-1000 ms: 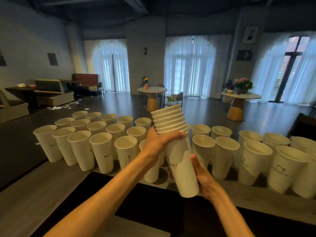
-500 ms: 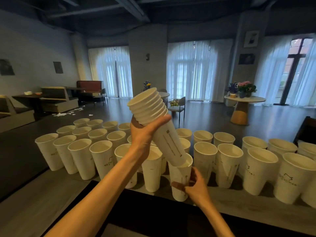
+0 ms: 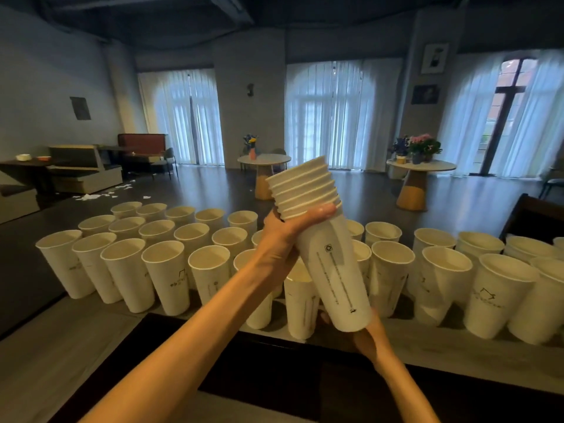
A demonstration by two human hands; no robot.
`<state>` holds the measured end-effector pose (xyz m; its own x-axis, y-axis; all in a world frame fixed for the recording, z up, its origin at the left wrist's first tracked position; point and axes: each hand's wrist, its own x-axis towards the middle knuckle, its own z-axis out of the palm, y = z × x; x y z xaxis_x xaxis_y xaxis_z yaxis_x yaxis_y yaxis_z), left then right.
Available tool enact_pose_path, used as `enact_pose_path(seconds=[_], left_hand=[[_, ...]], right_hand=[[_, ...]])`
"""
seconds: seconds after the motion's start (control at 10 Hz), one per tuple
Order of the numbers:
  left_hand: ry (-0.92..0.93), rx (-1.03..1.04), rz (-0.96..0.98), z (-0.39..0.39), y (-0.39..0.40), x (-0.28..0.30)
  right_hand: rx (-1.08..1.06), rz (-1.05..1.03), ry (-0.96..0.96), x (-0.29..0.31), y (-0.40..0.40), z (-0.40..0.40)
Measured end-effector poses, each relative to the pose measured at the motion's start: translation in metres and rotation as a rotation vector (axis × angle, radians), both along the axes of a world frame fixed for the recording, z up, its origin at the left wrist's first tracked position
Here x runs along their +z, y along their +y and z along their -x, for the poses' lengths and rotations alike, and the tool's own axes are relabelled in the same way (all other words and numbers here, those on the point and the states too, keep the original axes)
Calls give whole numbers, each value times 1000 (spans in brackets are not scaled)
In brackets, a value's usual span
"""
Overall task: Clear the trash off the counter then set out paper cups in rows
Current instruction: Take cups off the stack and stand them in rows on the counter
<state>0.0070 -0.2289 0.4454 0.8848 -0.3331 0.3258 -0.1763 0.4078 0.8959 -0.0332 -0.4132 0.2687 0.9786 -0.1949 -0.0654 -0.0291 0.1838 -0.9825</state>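
Paper cup stack (image 3: 323, 239) up in the air, tilted, above the cups in rows (image 3: 171, 254) on the counter (image 3: 61, 340) — left hand (image 3: 283, 236) wrapped round it just under the rims, right hand (image 3: 366, 334) curled beneath the base, grasping the bottom cup

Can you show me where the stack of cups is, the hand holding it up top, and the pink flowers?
stack of cups (image 3: 334, 270), head view, on the outer cup's printed side.
left hand (image 3: 282, 236), head view, on its back.
pink flowers (image 3: 422, 141), head view, on the blooms.
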Motion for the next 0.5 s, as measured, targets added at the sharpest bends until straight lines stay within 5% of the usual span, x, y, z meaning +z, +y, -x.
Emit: enact_pose_path(seconds=[0.1,0.2,0.4,0.5], left_hand=[[15,-111,-93,5,-25,-9],[-15,-180,-238,14,-50,-26],[19,-32,-265,15,-68,-32],[-15,45,-292,15,-72,-31]], right_hand=[[135,-320,121,44,0,37],[104,-351,0,46,-14,43],[273,-288,-102,47,-33,52],[152,-51,-114,48,-39,49]])
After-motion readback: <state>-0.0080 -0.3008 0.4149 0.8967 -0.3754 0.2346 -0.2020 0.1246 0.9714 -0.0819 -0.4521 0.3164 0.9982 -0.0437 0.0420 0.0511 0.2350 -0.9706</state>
